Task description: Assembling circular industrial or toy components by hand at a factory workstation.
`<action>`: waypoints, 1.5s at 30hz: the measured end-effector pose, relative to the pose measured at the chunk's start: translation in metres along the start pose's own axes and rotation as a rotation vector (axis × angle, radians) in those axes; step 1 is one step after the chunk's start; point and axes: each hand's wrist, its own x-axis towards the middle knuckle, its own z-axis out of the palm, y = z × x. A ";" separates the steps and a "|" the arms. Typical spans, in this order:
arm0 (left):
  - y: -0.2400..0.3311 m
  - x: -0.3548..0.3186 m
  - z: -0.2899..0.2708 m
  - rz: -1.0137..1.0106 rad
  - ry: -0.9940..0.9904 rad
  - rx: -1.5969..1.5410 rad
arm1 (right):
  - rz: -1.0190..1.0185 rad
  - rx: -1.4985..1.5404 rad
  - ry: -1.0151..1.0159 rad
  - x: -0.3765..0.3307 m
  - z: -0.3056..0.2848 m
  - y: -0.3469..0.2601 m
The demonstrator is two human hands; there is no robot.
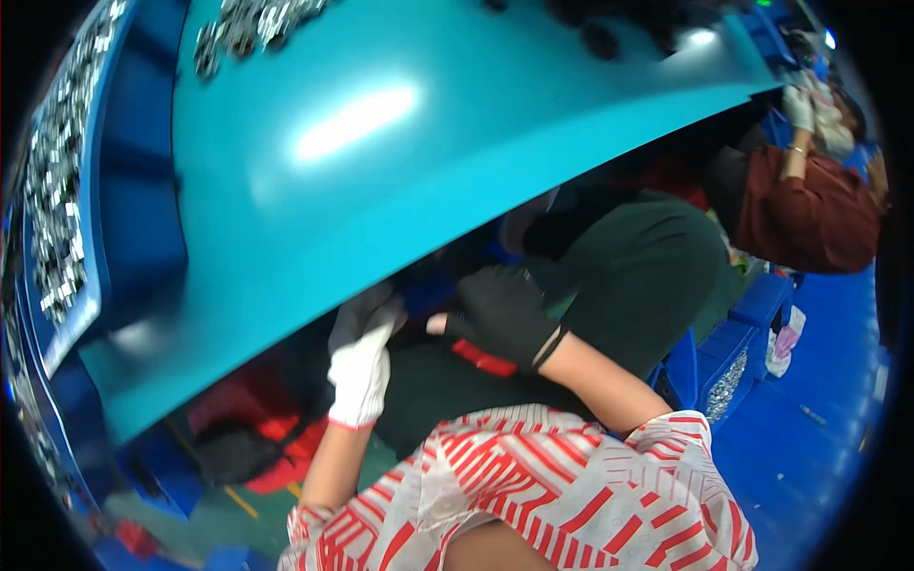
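Nearest the lens, a thin shirt sleeve (571,485) printed in red and white stripes, creased and soft. Beyond the sleeve and below the teal table (381,190) edge, left hand (362,366) in a white knit glove with dark rubbery coating on the fingers (360,314), fingers curled up toward the underside of the table; whether anything sits inside them cannot be told. Just right of it, right hand (505,314) in a black knit glove, closed round into a loose fist, a pale finger-like tip (436,324) poking out at its left side; contents hidden. Just beneath that fist, a short red strip (484,359) against dark green cloth (628,276) over the lap. Both hands close together, apparently not touching, tucked under the table rim.

Above, the table itself: smooth, glossy teal sheet, edge bowed by the lens, lamp glare on it. At its far left corner, a heap of small shiny metal parts (252,24). Left of the table, blue plastic bins (67,190) packed with similar silvery pieces. Far right of the table, another person's maroon sleeve (809,209) and white-gloved hand (798,107).
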 end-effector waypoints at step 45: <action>0.035 -0.032 0.052 -0.167 -0.471 -0.303 | -0.137 0.724 0.151 -0.040 -0.048 -0.007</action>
